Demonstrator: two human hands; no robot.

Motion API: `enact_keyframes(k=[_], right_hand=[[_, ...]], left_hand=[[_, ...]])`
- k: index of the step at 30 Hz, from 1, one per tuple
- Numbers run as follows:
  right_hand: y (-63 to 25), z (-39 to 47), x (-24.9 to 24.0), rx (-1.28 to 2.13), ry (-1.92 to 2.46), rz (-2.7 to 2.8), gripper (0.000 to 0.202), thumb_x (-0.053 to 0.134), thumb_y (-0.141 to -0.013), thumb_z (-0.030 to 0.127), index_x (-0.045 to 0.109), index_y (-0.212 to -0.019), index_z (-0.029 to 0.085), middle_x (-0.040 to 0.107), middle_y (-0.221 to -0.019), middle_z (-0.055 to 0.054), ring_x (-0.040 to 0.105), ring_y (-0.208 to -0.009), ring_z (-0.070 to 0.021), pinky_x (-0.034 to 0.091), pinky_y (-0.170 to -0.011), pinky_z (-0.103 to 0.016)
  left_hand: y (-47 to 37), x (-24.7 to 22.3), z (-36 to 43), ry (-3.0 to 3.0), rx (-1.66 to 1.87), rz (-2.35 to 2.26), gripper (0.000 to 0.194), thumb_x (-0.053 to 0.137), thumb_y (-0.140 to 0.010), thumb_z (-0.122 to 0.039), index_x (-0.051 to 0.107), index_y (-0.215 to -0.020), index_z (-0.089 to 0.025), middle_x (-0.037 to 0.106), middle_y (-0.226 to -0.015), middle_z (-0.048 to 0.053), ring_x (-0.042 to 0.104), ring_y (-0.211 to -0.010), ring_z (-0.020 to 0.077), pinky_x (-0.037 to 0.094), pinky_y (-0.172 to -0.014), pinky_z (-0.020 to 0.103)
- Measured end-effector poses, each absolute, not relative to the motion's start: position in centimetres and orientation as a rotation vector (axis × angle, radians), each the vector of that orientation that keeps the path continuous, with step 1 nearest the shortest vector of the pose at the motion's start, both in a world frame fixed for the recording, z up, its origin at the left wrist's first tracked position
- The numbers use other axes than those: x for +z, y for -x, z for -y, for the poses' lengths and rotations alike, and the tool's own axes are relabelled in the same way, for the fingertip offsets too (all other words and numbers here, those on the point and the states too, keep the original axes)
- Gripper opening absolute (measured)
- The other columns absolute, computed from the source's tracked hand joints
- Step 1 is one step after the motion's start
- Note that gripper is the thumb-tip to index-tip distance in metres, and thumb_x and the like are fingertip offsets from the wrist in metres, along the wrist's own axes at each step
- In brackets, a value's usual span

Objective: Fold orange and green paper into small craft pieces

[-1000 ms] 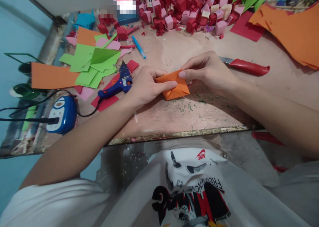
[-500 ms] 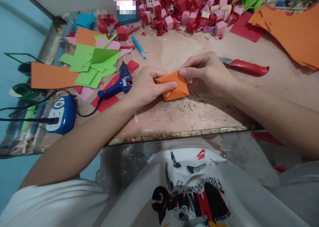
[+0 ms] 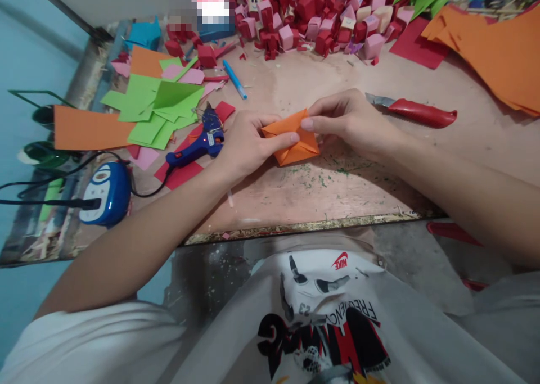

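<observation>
A small folded piece of orange paper [image 3: 295,154] with creased flaps is held between both hands, above the wooden table. My left hand [image 3: 253,142] grips its left side, the thumb pressed flat across the folds and the fingers tucked behind. The thumb and index finger of my right hand [image 3: 348,117] pinch its upper right edge; the other fingers curl partly out of sight. Just left of my left hand lies a blue glue gun [image 3: 198,145] with a red light lit. Beyond my right hand rests a red-handled utility knife [image 3: 417,111], blade pointing left.
Green paper pieces [image 3: 143,100] and a blue pen [image 3: 235,80] lie at the left. Many red and pink paper blocks [image 3: 306,24] crowd the back. Orange sheets [image 3: 498,52] sit at the right. A blue and white power adapter [image 3: 105,195] with black cables stands near the left edge.
The orange paper has tilted slightly, its upper corner now standing higher beside my right fingertips. Both hands keep their grip and have shifted only a little.
</observation>
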State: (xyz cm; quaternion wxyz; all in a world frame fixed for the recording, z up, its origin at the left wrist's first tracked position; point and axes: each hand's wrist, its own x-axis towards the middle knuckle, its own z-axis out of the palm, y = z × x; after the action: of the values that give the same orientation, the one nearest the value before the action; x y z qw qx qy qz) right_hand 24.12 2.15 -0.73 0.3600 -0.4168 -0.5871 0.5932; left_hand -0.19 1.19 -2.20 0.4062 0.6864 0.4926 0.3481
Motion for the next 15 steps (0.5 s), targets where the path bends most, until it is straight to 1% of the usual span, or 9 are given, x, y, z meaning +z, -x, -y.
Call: enact_keyframes(k=[3,5,9,12,15], right_hand=[[-24.12,-2.26,-0.89,1.599,1.091,1.516,0.026,0.106,-0.085,0.032,0.08,-0.084,0.025,0.082,-0.084,-0.004,0.075,-0.077,-0.022,0.069,-0.069,-0.034],[-24.11,-2.41,-1.03,1.571,1.082,1.501,0.025,0.104,-0.086,0.029,0.08,-0.082,0.025,0.081,-0.082,-0.003,0.075,-0.074,-0.0207,0.069,-0.067,-0.033],[-24.08,-2.71,-1.08,1.467,1.108,1.427,0.024,0.102,-0.089,0.029,0.08,-0.08,0.025,0.079,-0.078,-0.002,0.073,-0.069,-0.0188,0.066,-0.062,-0.03],[-24.05,-2.69,-0.85,1.472,1.116,1.37,0.02,0.1,-0.09,0.027,0.082,-0.083,0.025,0.081,-0.081,-0.002,0.074,-0.069,-0.0186,0.066,-0.063,-0.03],[-24.04,-2.49,-0.7,1.516,1.056,1.319,0.012,0.097,-0.091,0.021,0.086,-0.087,0.023,0.081,-0.084,-0.002,0.07,-0.066,-0.0149,0.065,-0.064,-0.028]], left_hand=[[-0.07,-2.32,-1.24,-1.687,0.991,-1.227,0.033,0.097,-0.085,-0.049,0.08,-0.08,-0.021,0.069,-0.076,0.003,0.059,-0.07,0.0166,0.044,-0.058,0.029],[-0.28,-2.32,-1.26,-1.634,1.097,-1.177,0.035,0.098,-0.085,-0.052,0.082,-0.087,-0.021,0.073,-0.083,0.004,0.063,-0.073,0.0169,0.048,-0.06,0.029],[-0.43,-2.32,-1.21,-1.538,1.154,-1.114,0.041,0.091,-0.095,-0.062,0.083,-0.099,-0.022,0.075,-0.087,0.004,0.064,-0.067,0.0153,0.05,-0.057,0.029],[-0.44,-2.21,-1.13,-1.557,1.101,-1.187,0.035,0.089,-0.097,-0.057,0.083,-0.099,-0.023,0.078,-0.09,0.005,0.067,-0.069,0.0168,0.053,-0.06,0.03],[-0.51,-2.21,-1.19,-1.58,1.112,-1.2,0.025,0.088,-0.095,-0.047,0.084,-0.095,-0.023,0.08,-0.089,0.005,0.069,-0.072,0.0186,0.056,-0.063,0.032]])
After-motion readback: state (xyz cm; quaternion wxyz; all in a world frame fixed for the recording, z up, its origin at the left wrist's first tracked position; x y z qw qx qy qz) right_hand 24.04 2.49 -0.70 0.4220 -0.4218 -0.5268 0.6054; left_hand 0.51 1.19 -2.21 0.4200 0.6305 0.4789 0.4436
